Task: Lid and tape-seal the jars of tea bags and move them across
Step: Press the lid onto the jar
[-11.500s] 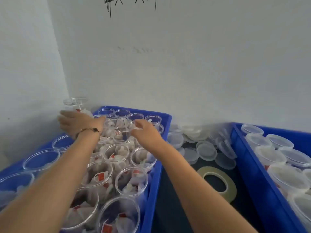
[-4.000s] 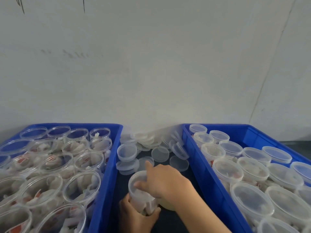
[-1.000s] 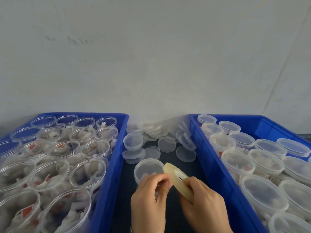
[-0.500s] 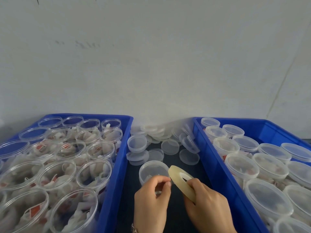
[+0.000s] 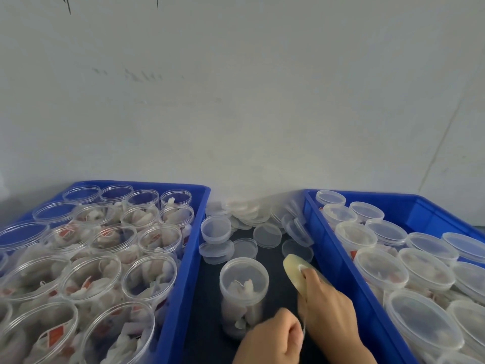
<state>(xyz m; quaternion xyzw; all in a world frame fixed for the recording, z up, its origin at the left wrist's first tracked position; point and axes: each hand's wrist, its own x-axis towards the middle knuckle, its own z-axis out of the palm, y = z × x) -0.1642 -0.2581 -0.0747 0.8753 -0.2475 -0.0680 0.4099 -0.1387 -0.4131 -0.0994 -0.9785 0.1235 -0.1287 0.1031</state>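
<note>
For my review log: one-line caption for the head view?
Right hand holds tape roll, left hand pulls its end beside the lidded jar between two blue crates.

Background. A pale grey-white wall [image 5: 236, 101] fills the upper half of the view, evenly and softly lit. Dark scrawled marks [image 5: 69, 5] cross its top edge; fainter grey smudges [image 5: 136, 74] lie lower down. At right a thin vertical line [image 5: 443, 127], possibly a corner or panel joint, descends. Below, a dark surface [image 5: 275, 261] meets the wall's foot.
</note>
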